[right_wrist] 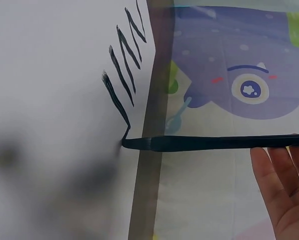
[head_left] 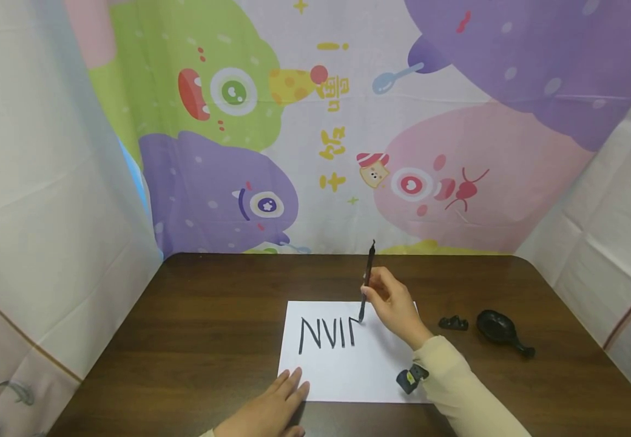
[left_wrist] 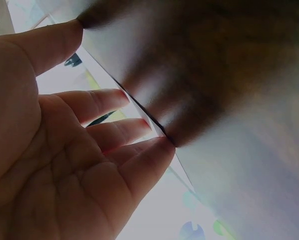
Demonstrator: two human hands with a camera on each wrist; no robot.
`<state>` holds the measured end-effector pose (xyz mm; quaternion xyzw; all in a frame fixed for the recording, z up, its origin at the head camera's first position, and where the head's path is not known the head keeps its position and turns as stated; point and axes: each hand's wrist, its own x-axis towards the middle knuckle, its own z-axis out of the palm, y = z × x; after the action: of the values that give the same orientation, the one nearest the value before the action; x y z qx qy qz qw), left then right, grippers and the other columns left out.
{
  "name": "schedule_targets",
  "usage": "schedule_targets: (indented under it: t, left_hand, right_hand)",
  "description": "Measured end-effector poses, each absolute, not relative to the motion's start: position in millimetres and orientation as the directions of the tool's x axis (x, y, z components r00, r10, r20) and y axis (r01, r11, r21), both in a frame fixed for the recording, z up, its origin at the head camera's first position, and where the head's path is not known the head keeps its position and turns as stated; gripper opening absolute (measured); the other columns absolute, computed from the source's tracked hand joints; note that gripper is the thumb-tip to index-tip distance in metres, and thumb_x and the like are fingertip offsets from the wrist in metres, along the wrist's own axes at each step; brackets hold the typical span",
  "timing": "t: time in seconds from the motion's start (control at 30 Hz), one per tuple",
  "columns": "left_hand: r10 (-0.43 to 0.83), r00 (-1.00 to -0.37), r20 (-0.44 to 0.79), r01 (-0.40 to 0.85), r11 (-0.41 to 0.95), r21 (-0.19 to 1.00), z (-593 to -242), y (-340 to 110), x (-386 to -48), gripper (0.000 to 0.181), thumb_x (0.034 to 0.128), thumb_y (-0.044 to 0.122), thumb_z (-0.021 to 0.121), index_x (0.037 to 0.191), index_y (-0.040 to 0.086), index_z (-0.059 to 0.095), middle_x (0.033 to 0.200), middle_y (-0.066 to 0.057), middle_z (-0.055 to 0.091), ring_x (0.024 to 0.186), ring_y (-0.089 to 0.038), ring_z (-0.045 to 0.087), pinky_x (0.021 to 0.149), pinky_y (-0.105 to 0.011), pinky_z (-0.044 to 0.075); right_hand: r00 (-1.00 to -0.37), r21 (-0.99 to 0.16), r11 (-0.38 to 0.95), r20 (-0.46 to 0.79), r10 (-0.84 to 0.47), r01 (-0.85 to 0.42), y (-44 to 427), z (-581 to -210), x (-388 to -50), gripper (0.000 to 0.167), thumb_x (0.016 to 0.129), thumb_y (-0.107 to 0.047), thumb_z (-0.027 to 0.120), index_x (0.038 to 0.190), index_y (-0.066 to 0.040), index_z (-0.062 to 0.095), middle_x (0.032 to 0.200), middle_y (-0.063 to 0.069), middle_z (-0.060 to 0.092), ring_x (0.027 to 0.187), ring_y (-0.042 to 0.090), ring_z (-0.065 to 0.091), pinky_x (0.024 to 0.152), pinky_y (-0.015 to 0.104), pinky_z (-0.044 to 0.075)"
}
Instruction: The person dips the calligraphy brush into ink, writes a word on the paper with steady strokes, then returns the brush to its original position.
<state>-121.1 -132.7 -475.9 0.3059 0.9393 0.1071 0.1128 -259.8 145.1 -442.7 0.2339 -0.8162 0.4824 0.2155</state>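
Observation:
My right hand (head_left: 394, 303) pinches a dark writing brush (head_left: 369, 267) near its middle, the handle pointing up. In the right wrist view the inked tip of the brush (right_wrist: 189, 143) touches the white paper (right_wrist: 49, 75) at the end of a fresh black stroke. The sheet of paper (head_left: 359, 376) bears the painted letters N, V, I and a partly formed stroke shape (head_left: 354, 332). My left hand (head_left: 272, 403) rests with straight fingers on the paper's lower left edge. Seen from the palm side in the left wrist view, the left fingers (left_wrist: 144, 165) meet the sheet's edge.
To the right of the paper lie a small black brush rest (head_left: 453, 323) and a black ink dish with a handle (head_left: 496, 328). The dark wooden table (head_left: 195, 340) ends at a cartoon-printed curtain (head_left: 321, 224), with pale cloth on both sides.

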Motion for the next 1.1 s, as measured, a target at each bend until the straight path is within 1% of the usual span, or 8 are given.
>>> schedule_targets:
  t: [0.13,0.23,0.43,0.53,0.77,0.93,1.1]
  left_hand:
    - [0.602,-0.785,-0.146,0.555,0.788,0.266,-476.1,-132.5,-121.3,0.067,0.0896,0.041,0.064,0.145,0.006,0.046,0.154,-0.021,0.039,0.141,-0.042,0.037,0.107,-0.054,0.043]
    - [0.603,-0.784,-0.147,0.556,0.787,0.267,-476.1,-132.3,-121.1,0.068,0.0894,0.04,0.064,0.145,0.006,0.046,0.154,-0.021,0.038,0.141,-0.042,0.037,0.107,-0.054,0.042]
    - [0.607,-0.782,-0.145,0.56,0.785,0.266,-476.9,-132.6,-121.2,0.068,0.0892,0.04,0.064,0.145,0.005,0.046,0.154,-0.021,0.038,0.141,-0.042,0.037,0.109,-0.053,0.041]
    - [0.607,-0.782,-0.144,0.56,0.785,0.266,-476.9,-132.6,-121.2,0.068,0.0893,0.04,0.064,0.145,0.005,0.046,0.154,-0.021,0.038,0.142,-0.042,0.037,0.109,-0.053,0.041]
    - [0.596,-0.786,-0.162,0.544,0.792,0.276,-476.5,-131.7,-121.4,0.067,0.0899,0.039,0.063,0.145,0.007,0.046,0.154,-0.02,0.038,0.142,-0.041,0.036,0.109,-0.054,0.041]
    - [0.603,-0.783,-0.155,0.554,0.788,0.267,-475.6,-132.0,-121.6,0.067,0.09,0.04,0.063,0.145,0.006,0.046,0.154,-0.021,0.039,0.142,-0.042,0.037,0.108,-0.054,0.041]
    - [0.609,-0.778,-0.151,0.563,0.784,0.261,-475.2,-132.1,-122.1,0.067,0.0904,0.041,0.062,0.145,0.005,0.046,0.153,-0.021,0.039,0.141,-0.042,0.038,0.108,-0.054,0.041]
  right_hand:
    - [-0.79,-0.673,0.433,0.584,-0.186,-0.599,146.4,-442.5,-258.2,0.02,0.09,-0.002,0.067,0.108,-0.006,0.059,0.087,0.007,0.067,0.081,0.011,0.065,0.062,0.023,0.056]
    - [-0.785,-0.661,0.444,0.588,-0.195,-0.605,146.9,-441.6,-256.5,0.021,0.09,-0.003,0.067,0.109,-0.006,0.059,0.087,0.007,0.068,0.08,0.008,0.063,0.062,0.022,0.055]
    - [-0.785,-0.638,0.483,0.586,-0.201,-0.6,146.6,-440.3,-252.0,0.022,0.089,-0.005,0.069,0.109,-0.006,0.06,0.086,0.005,0.066,0.075,0.008,0.06,0.061,0.022,0.052]
    - [-0.79,-0.641,0.484,0.578,-0.207,-0.596,146.3,-440.3,-251.0,0.022,0.089,-0.005,0.069,0.109,-0.006,0.06,0.085,0.005,0.066,0.074,0.008,0.06,0.061,0.022,0.053]
    - [-0.797,-0.662,0.456,0.558,-0.231,-0.595,145.0,-438.9,-248.3,0.021,0.09,-0.005,0.068,0.109,-0.005,0.06,0.084,0.005,0.066,0.071,0.006,0.062,0.061,0.023,0.054]
    - [-0.797,-0.669,0.442,0.553,-0.242,-0.598,143.6,-437.9,-245.9,0.022,0.09,-0.005,0.068,0.109,-0.008,0.059,0.084,0.004,0.066,0.07,0.005,0.062,0.061,0.023,0.053]
    - [-0.795,-0.684,0.41,0.554,-0.247,-0.604,141.0,-437.9,-244.3,0.02,0.089,-0.004,0.068,0.108,-0.007,0.059,0.082,0.004,0.065,0.07,0.005,0.063,0.059,0.023,0.053]
